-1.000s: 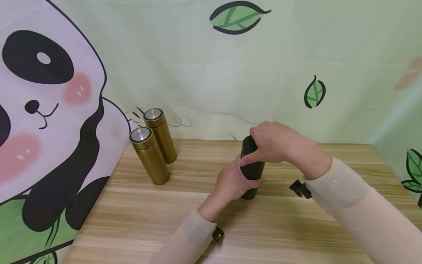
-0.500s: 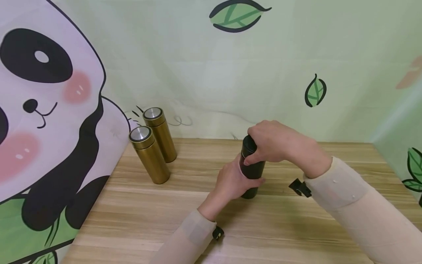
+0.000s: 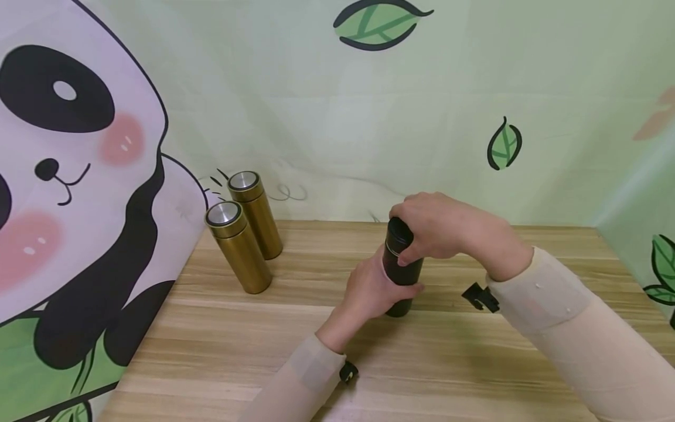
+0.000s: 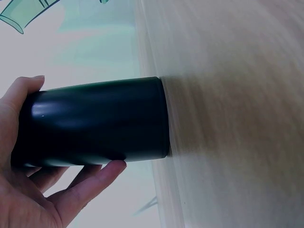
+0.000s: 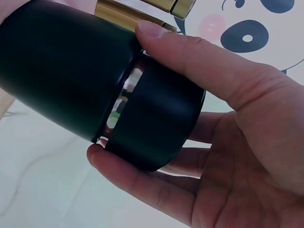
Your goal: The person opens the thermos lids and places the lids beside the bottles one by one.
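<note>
A black thermos flask stands upright on the wooden table, with its base at the tabletop in the left wrist view. My left hand grips the body from the left, the thumb across its near side. Over the top, my right hand holds the black lid, thumb on the near side and fingers round the far side. Between lid and body, the right wrist view shows a shiny silver band. Part of the lid is hidden under the right hand in the head view.
Two gold thermos flasks with silver-topped lids stand upright at the back left, one nearer and one behind. A pale green cloth with leaf and panda prints hangs behind the wooden table.
My right thumb has slid rightward along the near side of the lid while the fingers moved left at the far side, a counterclockwise turn from above. My left hand stays put.
</note>
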Demonstrator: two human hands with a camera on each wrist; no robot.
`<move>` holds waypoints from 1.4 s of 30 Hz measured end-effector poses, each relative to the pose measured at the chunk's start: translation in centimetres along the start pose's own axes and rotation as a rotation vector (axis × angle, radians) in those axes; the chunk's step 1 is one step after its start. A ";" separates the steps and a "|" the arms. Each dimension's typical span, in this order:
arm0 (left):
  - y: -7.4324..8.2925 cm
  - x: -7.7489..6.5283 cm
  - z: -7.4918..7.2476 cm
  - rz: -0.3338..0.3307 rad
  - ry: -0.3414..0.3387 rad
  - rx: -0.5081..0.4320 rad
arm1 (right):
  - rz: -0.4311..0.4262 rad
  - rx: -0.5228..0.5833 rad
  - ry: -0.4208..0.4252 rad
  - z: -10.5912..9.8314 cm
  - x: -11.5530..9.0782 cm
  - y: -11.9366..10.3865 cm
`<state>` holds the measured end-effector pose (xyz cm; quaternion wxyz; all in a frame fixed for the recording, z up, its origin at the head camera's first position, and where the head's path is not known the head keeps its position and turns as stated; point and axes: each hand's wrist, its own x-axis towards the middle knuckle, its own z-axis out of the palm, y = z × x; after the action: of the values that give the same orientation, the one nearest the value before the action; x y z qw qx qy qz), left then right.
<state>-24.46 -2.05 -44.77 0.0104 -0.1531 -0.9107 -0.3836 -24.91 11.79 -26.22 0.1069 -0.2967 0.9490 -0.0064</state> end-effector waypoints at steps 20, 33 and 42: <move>-0.1 0.1 0.1 0.011 0.007 0.020 | -0.030 0.030 -0.043 -0.1 -0.1 -0.1; 0.1 0.0 0.0 -0.001 0.016 0.010 | -0.085 0.029 -0.037 -0.1 -0.1 0.2; 0.0 -0.1 0.0 -0.005 0.010 0.015 | -0.116 0.055 -0.042 -0.1 -0.1 0.5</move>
<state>-24.39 -2.07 -44.76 0.0152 -0.1489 -0.9138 -0.3776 -25.15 12.24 -26.18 0.1343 -0.3481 0.9272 -0.0323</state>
